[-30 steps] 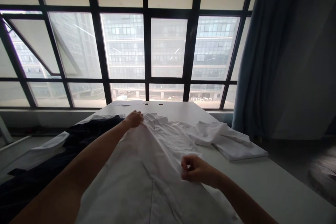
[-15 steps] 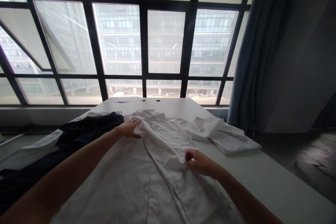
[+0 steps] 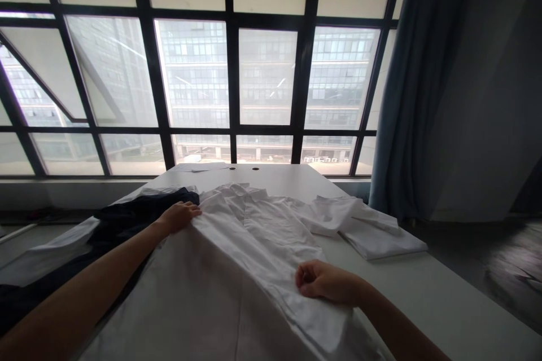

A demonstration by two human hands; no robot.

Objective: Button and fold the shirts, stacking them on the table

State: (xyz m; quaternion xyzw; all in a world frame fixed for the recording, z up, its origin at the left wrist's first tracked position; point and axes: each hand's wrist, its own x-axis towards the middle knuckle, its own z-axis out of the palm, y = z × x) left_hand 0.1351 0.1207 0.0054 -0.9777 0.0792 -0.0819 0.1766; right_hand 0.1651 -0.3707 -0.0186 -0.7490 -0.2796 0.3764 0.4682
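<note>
Sliding leftward, my left hand (image 3: 180, 217) is lying open on the creased white shirt (image 3: 237, 276). My right hand (image 3: 324, 283) is curling shut on its front.

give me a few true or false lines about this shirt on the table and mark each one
The shirt lies on the table with its collar toward the window. True.
The left hand holds scissors. False: it holds no tool and lies at the shirt's edge, by the dark cloth.
The right hand rests curled on the shirt. True.
The curtain hangs left of the window. False: it hangs on the right.
</note>
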